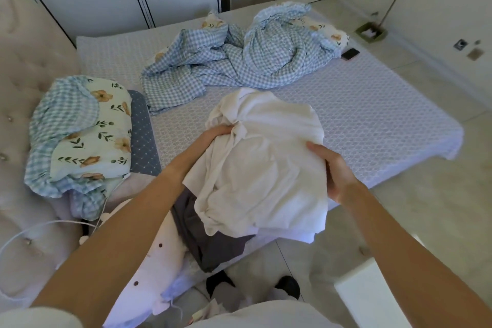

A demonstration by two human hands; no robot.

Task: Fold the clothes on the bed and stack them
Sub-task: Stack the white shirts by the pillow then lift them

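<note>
White garment [266,157] (probably shirt) between hands [335,168]

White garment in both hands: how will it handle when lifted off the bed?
Likely floppy: the white garment bunches and creases where the left hand grips it. Probably light, since the right hand holds its edge without strain. Loose ends will likely drape and trail.

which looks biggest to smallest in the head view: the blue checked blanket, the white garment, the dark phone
1. blue checked blanket
2. white garment, though it is nearer the camera, so the order with the blanket is unsure
3. dark phone, clearly smallest
</note>
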